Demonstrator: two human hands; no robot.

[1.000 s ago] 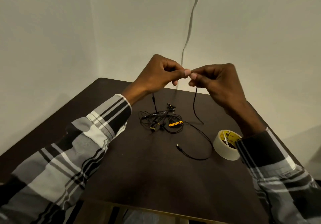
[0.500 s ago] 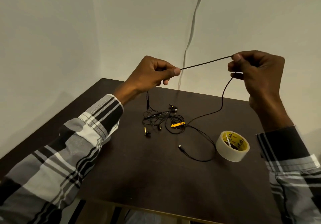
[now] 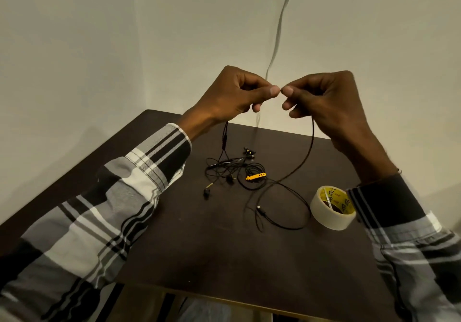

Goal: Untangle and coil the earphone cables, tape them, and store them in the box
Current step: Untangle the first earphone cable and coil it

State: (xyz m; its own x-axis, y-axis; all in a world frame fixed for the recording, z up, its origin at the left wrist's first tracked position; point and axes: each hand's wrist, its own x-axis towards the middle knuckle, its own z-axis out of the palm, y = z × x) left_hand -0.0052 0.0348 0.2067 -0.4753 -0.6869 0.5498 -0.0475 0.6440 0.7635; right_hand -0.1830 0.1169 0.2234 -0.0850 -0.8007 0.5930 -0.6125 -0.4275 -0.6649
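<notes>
Both hands pinch one black cable above the table.
Left hand (image 3: 232, 94) and right hand (image 3: 324, 99) meet fingertip to fingertip on the cable (image 3: 310, 147); tape roll (image 3: 333, 208) sits near the table (image 3: 224, 259)'s right edge.

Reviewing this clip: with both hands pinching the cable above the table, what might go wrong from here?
1. The cable from the left hand runs into the tangled pile; pulling may tighten knots.
2. The slack from the right hand loops beside the tape roll and could snag or drag it.

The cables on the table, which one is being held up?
The long black cable, pinched between both hands; its plug lies beside the tape roll. The others stay tangled.
</notes>
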